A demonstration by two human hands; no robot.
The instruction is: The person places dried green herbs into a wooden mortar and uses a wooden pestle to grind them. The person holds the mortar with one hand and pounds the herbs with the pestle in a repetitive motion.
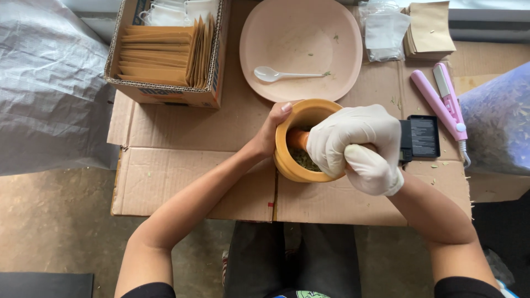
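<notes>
Item: wooden mortar (287, 160), ochre-yellow, round, which stood near the front edge of a flattened cardboard sheet (187, 176) serving as the work surface. Inside lay a small amount of crushed green-brown dried herb (303, 160).

Pestle (298, 139): wooden, orange-brown, angled into the bowl; only the lower shaft showed below the glove.

Right hand (359, 148): in a white glove, fist closed around the upper end of the pestle, over the mortar's right side.

Left hand (271, 132): bare, fingers curled against the mortar's left outer wall, thumb hooked over the rim.

Adjacent, behind the mortar: pale pink plate (301, 33), lightly flecked with herb, bearing a white plastic spoon (276, 74). To the right, touching the gloved hand's far side: small black digital scale (422, 138). Further right: pink handheld sealer (444, 99), lying flat.

Back left: open cardboard box (165, 94) filled with upright brown paper envelopes (157, 55) and some white sachets. Back right: clear bag of white sachets (383, 27), beside a stack of brown paper bags (429, 27).

Surroundings: grey plastic sheeting (49, 83) at left; a clear bag of dried plant matter (499, 121) at right; bare concrete floor (55, 221) below. Loose herb flecks were scattered on the cardboard.
</notes>
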